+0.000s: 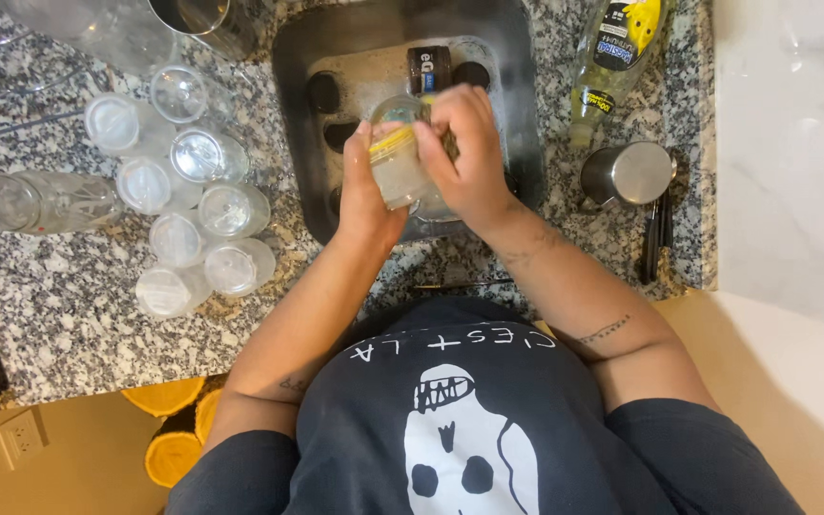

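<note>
Over the sink (pixel 517 114) I see a clear glass (pixel 398 157) clasped by my left hand (pixel 366 195), while my right hand (pixel 469 143) curls over its mouth, fingers pressed inside. Upturned glasses (pixel 193 210) crowd the granite tabletop (pixel 69 296) at left; a soap bottle (pixel 612 57) and steel cup (pixel 629 175) stand right.

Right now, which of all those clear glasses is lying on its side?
The clear glass jar at the far left of the speckled granite counter lies sideways. The other clear glasses beside it stand in a cluster.
</note>
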